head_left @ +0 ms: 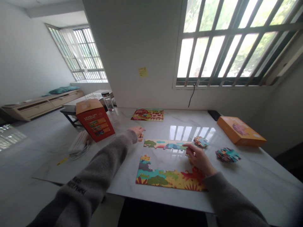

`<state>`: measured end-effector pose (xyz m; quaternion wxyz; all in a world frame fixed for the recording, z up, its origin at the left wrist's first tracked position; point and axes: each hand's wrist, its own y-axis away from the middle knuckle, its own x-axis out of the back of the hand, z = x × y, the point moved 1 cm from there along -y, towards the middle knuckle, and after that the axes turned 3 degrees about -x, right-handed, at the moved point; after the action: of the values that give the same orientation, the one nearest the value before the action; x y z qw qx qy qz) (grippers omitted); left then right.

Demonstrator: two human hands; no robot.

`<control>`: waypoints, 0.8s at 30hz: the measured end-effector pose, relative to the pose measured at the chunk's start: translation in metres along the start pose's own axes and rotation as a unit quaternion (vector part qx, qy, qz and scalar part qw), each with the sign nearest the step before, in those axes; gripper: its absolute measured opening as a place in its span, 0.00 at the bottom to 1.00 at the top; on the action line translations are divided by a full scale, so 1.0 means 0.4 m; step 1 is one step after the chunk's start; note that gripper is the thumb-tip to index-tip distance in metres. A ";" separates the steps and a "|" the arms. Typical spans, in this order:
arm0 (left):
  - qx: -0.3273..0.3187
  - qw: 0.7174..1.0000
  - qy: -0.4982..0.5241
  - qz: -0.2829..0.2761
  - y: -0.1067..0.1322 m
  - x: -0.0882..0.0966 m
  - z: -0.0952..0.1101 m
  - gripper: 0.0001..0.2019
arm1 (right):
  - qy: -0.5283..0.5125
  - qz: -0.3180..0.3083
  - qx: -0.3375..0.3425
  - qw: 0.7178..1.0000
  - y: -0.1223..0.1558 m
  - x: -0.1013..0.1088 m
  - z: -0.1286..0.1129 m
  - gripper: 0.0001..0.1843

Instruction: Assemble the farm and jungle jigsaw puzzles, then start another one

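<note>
My left hand (pixel 137 130) reaches over the table with its fingers stretched out, beside a small orange puzzle piece (pixel 141 137) that is partly hidden by the hand. Curled at the right end of the upper puzzle strip (pixel 165 144), my right hand (pixel 198 156) pinches a puzzle piece (pixel 187 153), mostly covered by the fingers. Below lies a joined L-shaped puzzle section (pixel 163 179) with crocodiles, bushes and a red animal; my right hand and wrist hide its right side.
Two piles of loose pieces, one pale (pixel 201 141) and one darker (pixel 227 155), lie to the right. Behind them rests an orange box (pixel 240 130). A finished-looking puzzle picture (pixel 148 114) lies near the wall. A red puzzle box (pixel 96 121) and a glass bottle (pixel 108 102) stand left.
</note>
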<state>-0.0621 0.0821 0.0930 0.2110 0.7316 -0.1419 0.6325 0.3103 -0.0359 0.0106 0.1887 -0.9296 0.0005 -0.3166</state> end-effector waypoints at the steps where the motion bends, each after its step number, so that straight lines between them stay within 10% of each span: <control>1: -0.002 1.000 -0.006 -0.017 -0.020 -0.004 -0.007 0.35 | -0.003 0.004 -0.001 1.000 0.000 0.000 -0.001 0.18; 11: 0.015 0.994 -0.018 -0.105 -0.107 -0.074 -0.038 0.34 | 0.000 0.053 0.023 0.998 0.001 0.008 -0.020 0.18; 24: 0.034 0.999 0.007 -0.025 -0.066 -0.097 -0.050 0.21 | 0.000 0.041 0.024 0.999 0.001 0.008 -0.022 0.17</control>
<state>-0.0729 0.1126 0.0536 0.2030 0.7371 -0.1006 0.6366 0.3078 -0.0397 0.0186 0.2240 -0.9239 0.0307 -0.3086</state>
